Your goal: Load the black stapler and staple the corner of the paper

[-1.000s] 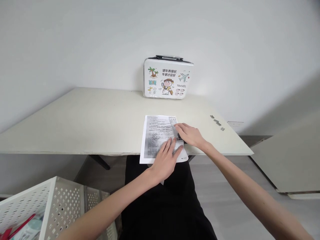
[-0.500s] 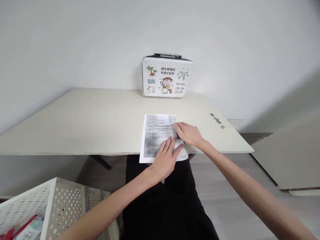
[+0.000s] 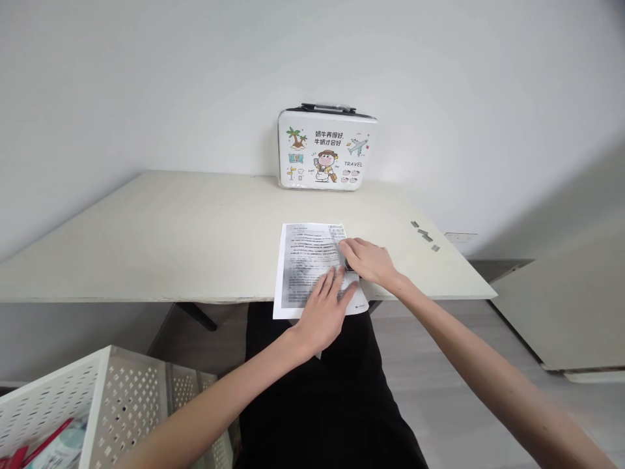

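A printed sheet of paper (image 3: 305,264) lies at the table's near edge, its bottom hanging slightly over. My left hand (image 3: 325,312) rests flat on the lower part of the sheet, fingers stretched out. My right hand (image 3: 368,260) sits on the sheet's right edge, its fingers curled over a small dark object (image 3: 348,267) that is mostly hidden beneath them. A greyish strip (image 3: 340,251) runs along the paper just under the right fingertips.
A white carry case with cartoon prints (image 3: 326,150) stands against the wall at the back of the beige table (image 3: 170,241). Several small grey pieces (image 3: 424,234) lie at the right. A white perforated basket (image 3: 112,404) stands low at the left. My lap is under the table edge.
Both hands stay where they were on the sheet. The view has shifted slightly, so the case sits a little higher in the picture.
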Motion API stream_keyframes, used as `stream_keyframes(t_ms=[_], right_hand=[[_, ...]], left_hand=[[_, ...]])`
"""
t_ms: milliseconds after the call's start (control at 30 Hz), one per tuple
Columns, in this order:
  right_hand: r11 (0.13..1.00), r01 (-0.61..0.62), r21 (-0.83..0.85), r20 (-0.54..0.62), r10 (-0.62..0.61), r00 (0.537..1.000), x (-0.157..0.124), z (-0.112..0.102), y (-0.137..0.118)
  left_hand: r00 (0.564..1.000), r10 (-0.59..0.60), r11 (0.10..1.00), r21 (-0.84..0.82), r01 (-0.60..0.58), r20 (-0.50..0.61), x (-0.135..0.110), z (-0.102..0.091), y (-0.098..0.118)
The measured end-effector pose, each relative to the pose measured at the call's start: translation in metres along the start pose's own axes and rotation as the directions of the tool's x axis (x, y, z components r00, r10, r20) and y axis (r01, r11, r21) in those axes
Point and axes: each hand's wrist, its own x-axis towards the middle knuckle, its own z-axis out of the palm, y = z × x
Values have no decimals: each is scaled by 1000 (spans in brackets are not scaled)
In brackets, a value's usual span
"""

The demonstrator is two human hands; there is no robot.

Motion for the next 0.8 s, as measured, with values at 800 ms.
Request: stream_keyframes(t_ms=[800], right_hand=[[994,34,105,28,-37,999,7,1,14]], left_hand=[[1000,-1,998,-61,1,-3,-3,-4,-2]])
